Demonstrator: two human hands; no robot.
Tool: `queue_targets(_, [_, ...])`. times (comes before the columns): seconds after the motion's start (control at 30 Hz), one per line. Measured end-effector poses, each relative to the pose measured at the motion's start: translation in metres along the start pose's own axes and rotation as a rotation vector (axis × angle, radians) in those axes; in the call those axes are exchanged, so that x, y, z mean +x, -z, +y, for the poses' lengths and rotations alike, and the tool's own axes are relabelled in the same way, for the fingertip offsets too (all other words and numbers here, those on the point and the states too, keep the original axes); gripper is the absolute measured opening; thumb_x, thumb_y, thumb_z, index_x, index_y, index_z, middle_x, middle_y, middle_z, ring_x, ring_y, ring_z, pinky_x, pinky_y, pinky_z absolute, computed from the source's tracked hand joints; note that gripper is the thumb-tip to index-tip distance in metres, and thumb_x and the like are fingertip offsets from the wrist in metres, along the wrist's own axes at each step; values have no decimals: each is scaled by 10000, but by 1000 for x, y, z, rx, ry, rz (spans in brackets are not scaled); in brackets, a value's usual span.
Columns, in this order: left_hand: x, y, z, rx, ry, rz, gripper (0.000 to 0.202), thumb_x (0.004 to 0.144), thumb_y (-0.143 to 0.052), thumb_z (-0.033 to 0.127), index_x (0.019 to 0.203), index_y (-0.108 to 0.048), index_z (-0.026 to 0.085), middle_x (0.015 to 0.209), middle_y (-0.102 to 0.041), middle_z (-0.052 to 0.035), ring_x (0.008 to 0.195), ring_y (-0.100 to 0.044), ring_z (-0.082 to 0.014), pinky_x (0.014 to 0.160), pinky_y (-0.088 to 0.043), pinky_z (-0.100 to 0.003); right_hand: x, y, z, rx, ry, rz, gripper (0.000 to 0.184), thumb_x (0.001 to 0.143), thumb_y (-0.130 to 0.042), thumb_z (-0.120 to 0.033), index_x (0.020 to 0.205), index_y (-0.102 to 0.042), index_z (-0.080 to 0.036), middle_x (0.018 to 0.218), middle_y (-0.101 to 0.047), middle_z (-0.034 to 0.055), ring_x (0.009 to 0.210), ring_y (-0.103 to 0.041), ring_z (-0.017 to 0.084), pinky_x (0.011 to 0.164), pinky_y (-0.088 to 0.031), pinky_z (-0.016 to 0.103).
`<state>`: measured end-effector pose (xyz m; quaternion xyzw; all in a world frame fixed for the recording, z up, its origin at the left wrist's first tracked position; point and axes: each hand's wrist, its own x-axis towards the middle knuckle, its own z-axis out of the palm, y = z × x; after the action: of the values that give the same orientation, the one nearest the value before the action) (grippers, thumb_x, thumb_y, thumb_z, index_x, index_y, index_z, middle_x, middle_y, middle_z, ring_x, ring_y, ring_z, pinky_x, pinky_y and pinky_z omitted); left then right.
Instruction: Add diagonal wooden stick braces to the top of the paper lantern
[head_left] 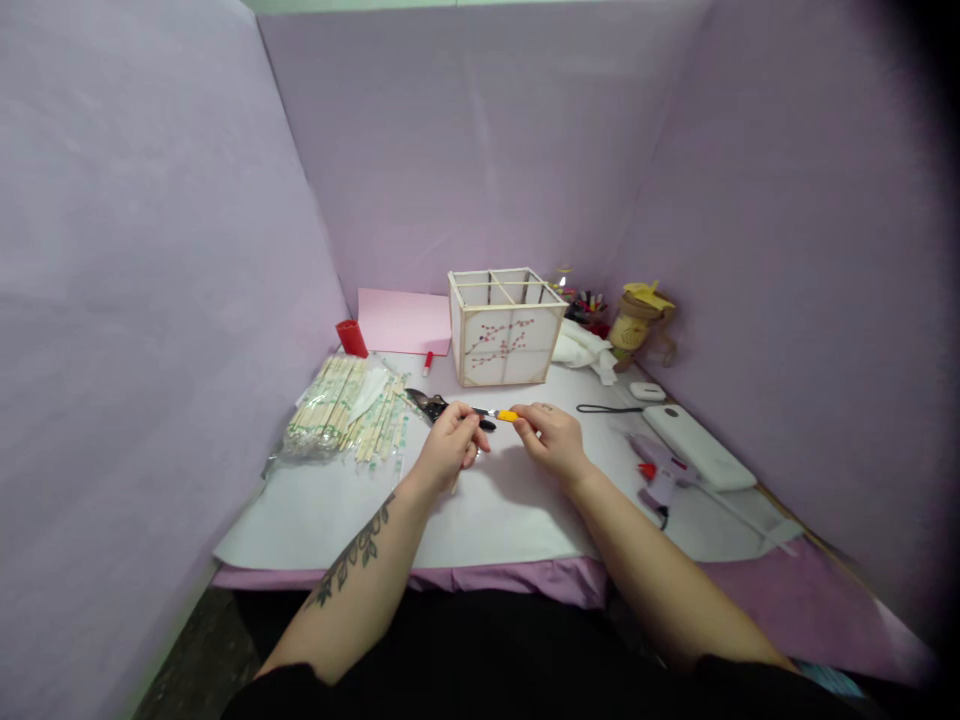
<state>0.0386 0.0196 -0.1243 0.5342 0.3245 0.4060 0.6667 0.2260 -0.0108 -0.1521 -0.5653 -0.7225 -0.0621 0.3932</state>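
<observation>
Purple walls point(135, 300) close in 3 sides of a table covered by a white sheet point(337, 510). At the back stands a paper-sided box point(506, 330) with a wooden frame and painted blossom branches, and a pink sheet point(405, 320) leans beside it. A bundle of wrapped chopsticks point(345, 410) lies to the left, while a white power bank point(697, 445) and a glue gun point(660, 475) lie to the right. Mid-table, the left hand point(450, 445) is curled, its fingers closed on the dark end of a small yellow tool point(508, 415). The right hand point(551, 435) pinches the tool's yellow end with its fingertips. The tool sits level just above the sheet, between the 2 hands. Black shears point(429, 404) lie just behind the left hand.
</observation>
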Motion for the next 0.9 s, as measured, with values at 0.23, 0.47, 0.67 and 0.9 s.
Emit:
queue_targets(0.23, [-1,0,2,-3,28,-14,219,840,-545,378,821,-406,209,487,-572,64,262,-277,-24,324,-128,-164,-1,-3,-3,-15,-9,-24,327,947,-402,-348,960,-703,-221,729,-689,38,712,-613,187,661,-408,286])
queue_targets(0.47, [-8,-1,9,-62,87,-98,299,803,-579,469,821,-434,208,436,-499,89,247,-217,-22,316,-126,-159,4,1,25,-85,-195,90,329,937,-402,-340,964,-706,-217,805,-733,70,719,-630,216,580,-395,287])
queue_targets(0.67, [-5,-4,8,-87,92,-59,296,803,-574,459,833,-435,199,475,-557,54,267,-266,-24,326,-135,-155,2,2,12,-23,-86,41,330,937,-403,-350,955,-707,-221,788,-724,43,716,-634,185,664,-443,277])
queue_targets(0.9, [-4,-5,5,-38,67,1,259,829,-536,438,830,-427,203,466,-564,51,264,-283,-32,332,-136,-164,1,0,-4,34,-4,-9,325,940,-401,-330,946,-706,-217,682,-660,32,658,-592,184,642,-419,290])
